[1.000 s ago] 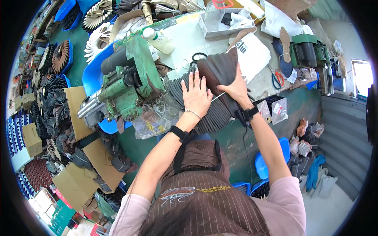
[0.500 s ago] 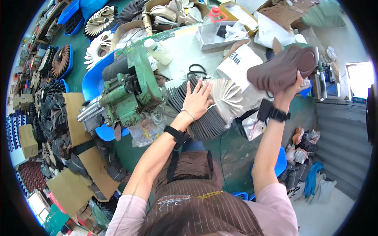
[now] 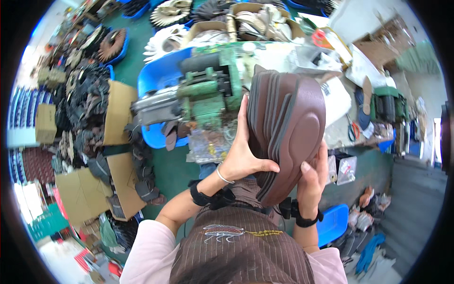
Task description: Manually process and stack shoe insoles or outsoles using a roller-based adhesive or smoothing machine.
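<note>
A thick stack of brown shoe insoles [image 3: 307,109] with grey undersides stands on edge before my chest, gripped between both hands. My left hand [image 3: 243,158] wraps its left side, with the thumb lying along the lower edges of the insoles. From the lower right my right hand [image 3: 313,182] holds the outermost insole, thumb tip against its edge. Fingers of both hands are partly hidden behind the stack. It also covers much of the worktable [image 3: 338,133] beyond it.
To the left, a green machine [image 3: 203,94] with a metal shaft stands beside a blue tub [image 3: 161,75]. Scissors [image 3: 352,130] lie on the table's right part, near a second green machine [image 3: 390,104]. A blue basin [image 3: 333,222] sits low on the right.
My left hand has left the fanned grey and white pieces on the table and gripped the brown insoles. My right hand has brought them inward from the right. The view has turned left.
</note>
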Demonstrator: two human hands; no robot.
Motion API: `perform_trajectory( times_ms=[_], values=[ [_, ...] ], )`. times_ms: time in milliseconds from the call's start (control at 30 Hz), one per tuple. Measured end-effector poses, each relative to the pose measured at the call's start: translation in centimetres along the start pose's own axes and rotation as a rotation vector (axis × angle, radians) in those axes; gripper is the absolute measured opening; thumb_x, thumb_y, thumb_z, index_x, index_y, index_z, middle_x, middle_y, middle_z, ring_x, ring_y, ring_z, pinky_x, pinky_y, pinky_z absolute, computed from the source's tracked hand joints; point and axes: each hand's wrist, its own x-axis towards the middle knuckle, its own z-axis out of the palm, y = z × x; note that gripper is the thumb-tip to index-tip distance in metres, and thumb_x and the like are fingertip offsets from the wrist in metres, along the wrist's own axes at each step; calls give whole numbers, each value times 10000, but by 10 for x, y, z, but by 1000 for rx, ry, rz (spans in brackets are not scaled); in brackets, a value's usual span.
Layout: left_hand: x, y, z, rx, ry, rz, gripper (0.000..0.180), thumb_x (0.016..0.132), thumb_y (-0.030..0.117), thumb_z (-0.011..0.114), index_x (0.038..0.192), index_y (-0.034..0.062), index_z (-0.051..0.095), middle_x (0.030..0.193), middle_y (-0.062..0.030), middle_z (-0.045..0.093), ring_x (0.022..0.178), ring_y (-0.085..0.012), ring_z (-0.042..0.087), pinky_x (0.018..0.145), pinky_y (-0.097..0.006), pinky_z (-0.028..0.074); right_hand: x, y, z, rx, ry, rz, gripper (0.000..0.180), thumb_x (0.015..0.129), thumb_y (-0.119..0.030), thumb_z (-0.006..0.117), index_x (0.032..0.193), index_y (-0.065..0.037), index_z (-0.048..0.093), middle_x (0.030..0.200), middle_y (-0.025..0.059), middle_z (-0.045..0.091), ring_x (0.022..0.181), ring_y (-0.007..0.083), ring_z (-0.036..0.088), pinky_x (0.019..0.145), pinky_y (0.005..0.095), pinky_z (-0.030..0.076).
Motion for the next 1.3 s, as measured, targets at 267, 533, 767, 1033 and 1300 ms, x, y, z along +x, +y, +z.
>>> perform_trajectory(
  times_ms=[267,533,767,1033,1300],
  values=[
    [-102,18,-127,-56,370,55,1620,443,492,928,1437,36,-267,1535,-260,49,1419,-325,187,1152,-432,184,-49,45,144,-355,-333,8,874,605,-141,888,1305,10,386,1168,89,525,1108,194,522,945,341,427],
    [-196,15,-277,-130,489,-129,1432,514,398,936,1458,-13,-60,1436,-194,340,1316,-272,385,1089,-404,328,-84,111,284,-257,-394,86,788,630,-51,857,1287,-1,425,1168,98,557,1113,193,541,981,331,428],
    [-243,6,-369,-129,511,-166,965,539,268,939,1288,-56,425,1256,-139,527,1151,-250,538,984,-387,447,-99,154,369,-471,-760,208,977,663,-104,827,1433,-5,233,1340,219,450,1246,321,484,1041,396,388],
    [-348,-64,-442,-234,1055,-201,804,665,322,809,1286,-35,445,1204,-112,550,1073,-236,565,921,-370,473,-56,318,376,61,-1054,603,672,892,-495,608,1362,-31,480,1449,118,408,1365,196,329,1122,364,258],
    [-468,-124,-532,-146,1264,-416,845,763,382,742,1410,65,301,1305,-120,452,1167,-288,498,931,-474,487,113,615,271,-465,78,709,734,917,-549,513,1431,-46,366,1456,92,392,1318,220,379,1101,377,281]
  ],
)
